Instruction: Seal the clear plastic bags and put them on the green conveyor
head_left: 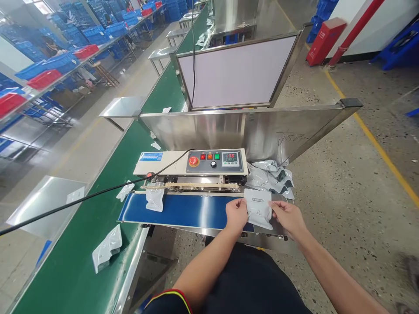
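Observation:
Between my two hands is a white pouch (258,208) with dark print, held upright by its side edges. The fingers of my left hand (237,214) pinch its left edge, over the right part of the blue conveyor belt (193,211). On the opposite edge my right hand (288,217) has a pinch grip too. Just behind the pouch stands a band sealing machine (163,165) with buttons and a lit red display. Another white pouch (154,198) hangs at the machine's left end, over the blue belt. A pile of similar pouches (270,176) lies behind my right hand.
A green conveyor (75,257) runs along the left, with a loose pouch (108,248) on it. One black cable (98,196) crosses in front. Behind the sealer rises a steel partition (203,131). Blue and red bins (44,80) line a far bench.

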The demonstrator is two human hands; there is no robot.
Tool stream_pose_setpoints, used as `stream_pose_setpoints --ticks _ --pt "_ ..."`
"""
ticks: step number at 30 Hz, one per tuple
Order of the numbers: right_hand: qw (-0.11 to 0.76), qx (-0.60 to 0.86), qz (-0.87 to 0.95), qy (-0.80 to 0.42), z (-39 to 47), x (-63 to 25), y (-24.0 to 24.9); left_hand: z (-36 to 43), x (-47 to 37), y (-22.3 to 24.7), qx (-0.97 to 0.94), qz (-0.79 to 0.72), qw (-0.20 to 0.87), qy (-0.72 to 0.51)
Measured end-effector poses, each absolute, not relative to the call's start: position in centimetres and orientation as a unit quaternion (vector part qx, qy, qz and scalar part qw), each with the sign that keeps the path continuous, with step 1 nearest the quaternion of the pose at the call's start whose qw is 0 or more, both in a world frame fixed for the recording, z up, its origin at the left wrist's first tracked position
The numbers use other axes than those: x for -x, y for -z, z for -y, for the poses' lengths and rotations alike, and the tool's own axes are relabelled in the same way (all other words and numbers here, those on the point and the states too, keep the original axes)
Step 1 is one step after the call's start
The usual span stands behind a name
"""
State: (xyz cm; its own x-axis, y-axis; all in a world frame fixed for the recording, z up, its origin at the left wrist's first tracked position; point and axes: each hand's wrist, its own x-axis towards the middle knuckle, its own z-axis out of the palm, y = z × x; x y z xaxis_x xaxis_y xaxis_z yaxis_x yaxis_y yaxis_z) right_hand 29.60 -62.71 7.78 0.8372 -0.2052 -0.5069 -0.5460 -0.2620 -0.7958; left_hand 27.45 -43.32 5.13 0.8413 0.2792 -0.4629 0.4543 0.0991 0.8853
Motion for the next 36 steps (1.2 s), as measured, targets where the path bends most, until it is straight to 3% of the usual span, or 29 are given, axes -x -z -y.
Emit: stream_pose_setpoints --ticks 9,12,16,20,26,31,36 --pt "0.537 0.801 -0.157 -0.215 56.7 -32.6 -6.3 37.8 -27.8 -4.9 -0.61 -0.339 0.716 -0.001" --pt "0.47 0.849 -0.133 -0.201 58.6 -35.2 -7.5 35.2 -25.1 -6.3 -0.624 -0.34 0.7 -0.066" --pt "0.319 0.925 -0.175 -0.111 63.5 -41.6 -9.2 33.9 -21.3 -8.6 -0.64 -0.371 0.647 -0.184" --pt "0.229 0.95 -0.172 -0.126 65.1 -47.0 -9.3 36.0 -20.0 -10.3 -0.681 -0.299 0.646 -0.172" --pt "0.203 0.969 -0.067 -0.125 64.3 -46.7 -13.0 40.7 -23.0 -11.5 -0.749 -0.103 0.647 -0.096" --pt "0.253 0.955 0.021 -0.152 66.5 -40.0 -18.3 44.5 -27.0 -11.8 -0.806 0.009 0.578 -0.13" --pt "0.49 0.859 0.015 -0.145 66.7 -33.2 -16.8 46.4 -28.1 -9.4 -0.773 -0.024 0.634 -0.004"
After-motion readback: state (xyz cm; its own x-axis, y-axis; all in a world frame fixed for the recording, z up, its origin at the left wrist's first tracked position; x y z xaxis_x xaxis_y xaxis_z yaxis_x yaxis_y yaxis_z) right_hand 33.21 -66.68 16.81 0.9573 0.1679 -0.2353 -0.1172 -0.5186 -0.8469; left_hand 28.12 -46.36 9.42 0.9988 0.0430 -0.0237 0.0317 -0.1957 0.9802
